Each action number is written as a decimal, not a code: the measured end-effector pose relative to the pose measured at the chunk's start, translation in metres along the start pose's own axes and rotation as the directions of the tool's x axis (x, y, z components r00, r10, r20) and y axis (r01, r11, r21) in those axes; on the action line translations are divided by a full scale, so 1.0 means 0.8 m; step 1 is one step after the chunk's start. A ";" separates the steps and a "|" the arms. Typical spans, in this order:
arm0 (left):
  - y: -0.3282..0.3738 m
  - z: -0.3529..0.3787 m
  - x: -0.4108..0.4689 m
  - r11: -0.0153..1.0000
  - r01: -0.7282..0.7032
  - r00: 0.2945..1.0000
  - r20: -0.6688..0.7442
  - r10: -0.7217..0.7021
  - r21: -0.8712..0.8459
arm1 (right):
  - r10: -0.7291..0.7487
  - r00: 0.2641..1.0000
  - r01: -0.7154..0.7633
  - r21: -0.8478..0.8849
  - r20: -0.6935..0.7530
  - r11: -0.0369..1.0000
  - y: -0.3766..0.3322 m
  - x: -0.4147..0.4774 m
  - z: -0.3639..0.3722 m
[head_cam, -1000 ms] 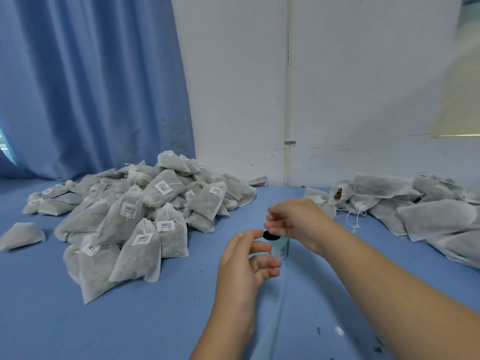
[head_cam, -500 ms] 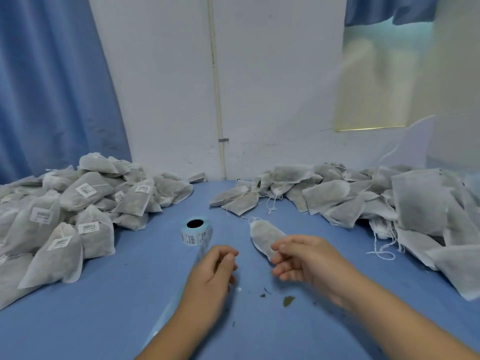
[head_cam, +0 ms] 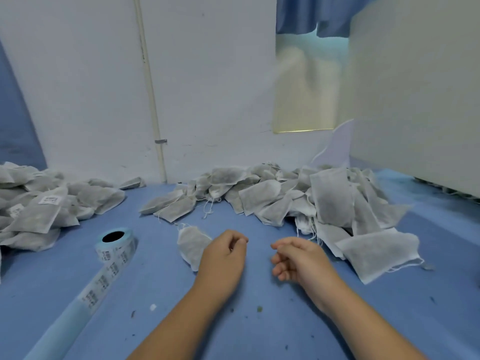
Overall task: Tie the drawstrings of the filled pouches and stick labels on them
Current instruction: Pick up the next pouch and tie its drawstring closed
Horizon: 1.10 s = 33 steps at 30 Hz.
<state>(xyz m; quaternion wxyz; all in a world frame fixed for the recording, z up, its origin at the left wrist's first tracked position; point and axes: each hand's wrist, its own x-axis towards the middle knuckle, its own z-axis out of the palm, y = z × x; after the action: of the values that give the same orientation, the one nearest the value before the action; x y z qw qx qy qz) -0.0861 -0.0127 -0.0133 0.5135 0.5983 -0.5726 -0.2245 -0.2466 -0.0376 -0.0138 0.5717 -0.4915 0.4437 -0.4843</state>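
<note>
table blue, dark crumbs on it | wall white | pipe upright on wall | curtain blue, far left

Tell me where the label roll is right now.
Head view: the label roll stands on the table left of centre, between the labelled pouch pile and the lone pouch by the left hand; its strip trails toward the camera.

Both bare forearms reach forward side by side, a little apart. The left hand is curled, thumb tip against the forefinger; whether it pinches anything I cannot tell. The right hand is loosely curled, palm turned toward the left one, empty.
</note>
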 end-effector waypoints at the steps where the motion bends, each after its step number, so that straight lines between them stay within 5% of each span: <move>1: 0.001 0.017 0.003 1.000 0.005 1.000 0.011 -0.005 -0.018 | 0.001 1.000 -0.001 -0.022 -0.019 1.000 0.001 0.001 -0.001; 7: -0.023 0.049 0.012 0.989 0.085 0.996 -0.010 -0.087 -0.123 | -0.138 0.970 0.114 -0.126 -0.198 0.985 0.001 0.007 -0.008; 10: -0.028 0.047 0.019 0.942 0.183 0.982 0.004 -0.190 -0.281 | -0.388 0.846 0.241 -0.388 -0.365 0.890 -0.022 0.030 -0.038; 14: -0.026 0.050 0.020 0.948 0.182 0.983 0.028 -0.181 -0.263 | -0.580 0.690 0.148 -0.700 -0.433 0.699 -0.050 0.075 -0.083; 19: -0.030 0.054 0.020 0.971 0.154 0.988 0.051 -0.147 -0.184 | -0.537 0.712 -0.076 -0.810 -0.453 0.582 -0.040 0.112 -0.098; 25: -0.029 0.055 0.019 0.977 0.144 0.989 0.050 -0.138 -0.155 | -0.505 0.773 0.039 -0.767 -0.383 0.641 -0.020 0.130 -0.101; 29: -0.027 0.054 0.017 0.984 0.130 0.991 0.061 -0.123 -0.124 | -0.549 0.776 0.098 -0.801 -0.311 0.591 -0.018 0.129 -0.111; 33: -0.019 0.052 0.011 0.992 0.008 1.000 -0.013 -0.010 -0.128 | -0.702 0.663 0.179 -0.856 -0.260 0.485 -0.032 0.111 -0.107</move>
<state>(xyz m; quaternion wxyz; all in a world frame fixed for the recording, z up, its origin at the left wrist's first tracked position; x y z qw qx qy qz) -0.1125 -0.0383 -0.0391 0.5537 0.5683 -0.5509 -0.2588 -0.3219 -0.1377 -0.0020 -0.0176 -0.6134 0.6050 -0.5074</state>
